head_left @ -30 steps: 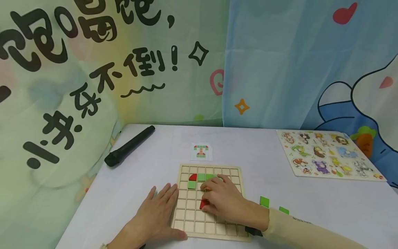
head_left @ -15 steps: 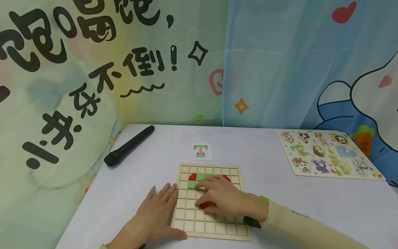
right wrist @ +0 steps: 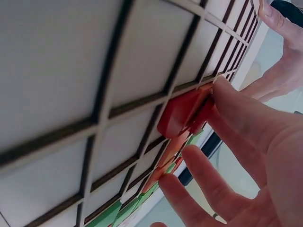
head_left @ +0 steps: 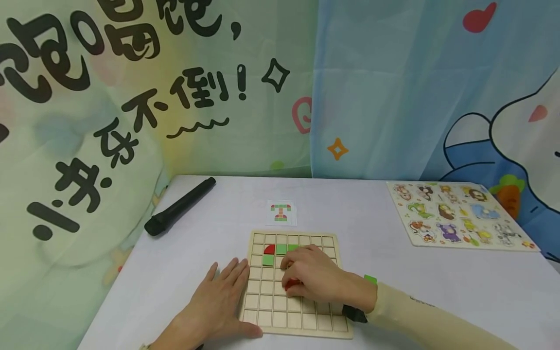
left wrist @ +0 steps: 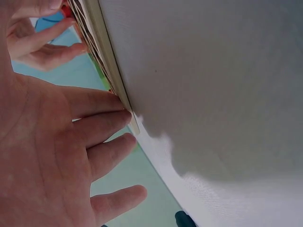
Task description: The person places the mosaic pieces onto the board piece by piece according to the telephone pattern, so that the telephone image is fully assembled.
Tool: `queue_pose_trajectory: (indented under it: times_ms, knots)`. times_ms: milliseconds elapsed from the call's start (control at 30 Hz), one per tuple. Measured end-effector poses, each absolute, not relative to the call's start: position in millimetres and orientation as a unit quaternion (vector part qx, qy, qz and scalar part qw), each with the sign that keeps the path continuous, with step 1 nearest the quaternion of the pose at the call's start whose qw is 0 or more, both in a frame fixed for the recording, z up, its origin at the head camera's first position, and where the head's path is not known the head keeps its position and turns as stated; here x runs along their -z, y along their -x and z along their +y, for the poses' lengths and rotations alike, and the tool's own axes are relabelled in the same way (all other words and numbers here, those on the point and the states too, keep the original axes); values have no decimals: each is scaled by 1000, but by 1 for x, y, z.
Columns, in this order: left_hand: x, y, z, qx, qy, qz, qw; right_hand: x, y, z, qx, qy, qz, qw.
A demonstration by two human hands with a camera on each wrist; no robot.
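A wooden grid board [head_left: 266, 302] lies on the white table with tiles in its upper cells. A red quarter-circle tile [head_left: 269, 249] sits top left, with green tiles [head_left: 281, 249] beside it and one below. My right hand [head_left: 312, 272] is over the board's middle. In the right wrist view its thumb and index finger pinch a red tile [right wrist: 203, 116], close beside another red tile [right wrist: 177, 113]. Orange tiles [right wrist: 171, 150] run behind these. My left hand [head_left: 218, 301] rests with straight fingers against the board's left edge. The right hand hides several cells.
A small pattern card [head_left: 281, 221] lies behind the board. To the back left is a black microphone-like stick [head_left: 180, 206]. An animal picture board [head_left: 463, 216] lies at the right. A loose green tile [head_left: 370, 279] shows behind the right sleeve [head_left: 411, 308].
My right hand shifts slightly left, then back right, over the red tiles. The sleeve now covers a second loose green tile. My left hand stays at the board's edge.
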State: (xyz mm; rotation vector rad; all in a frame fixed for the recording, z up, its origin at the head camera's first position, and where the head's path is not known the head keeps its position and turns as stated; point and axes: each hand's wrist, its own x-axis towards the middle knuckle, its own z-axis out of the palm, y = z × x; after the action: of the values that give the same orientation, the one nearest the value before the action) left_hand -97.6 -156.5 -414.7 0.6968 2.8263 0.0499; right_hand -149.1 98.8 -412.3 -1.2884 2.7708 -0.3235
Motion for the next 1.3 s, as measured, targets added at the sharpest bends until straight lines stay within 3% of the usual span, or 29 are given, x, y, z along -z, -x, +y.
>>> queue_pose_trajectory:
  times_ms: [267,1067,1200,1300]
  knots:
    - [415,97,-157,-19,-235,965,118,403,152,112,101,446,888,56]
    - [414,98,-156,-23,-234,964,122,417,153,110,52,452,887,-75]
    - [415,98,-156,-25,-234,964,121,414,154,110,63,447,890,-57]
    - [415,98,-156,-23,-233,965,120,408,156,111,81,457,886,-12]
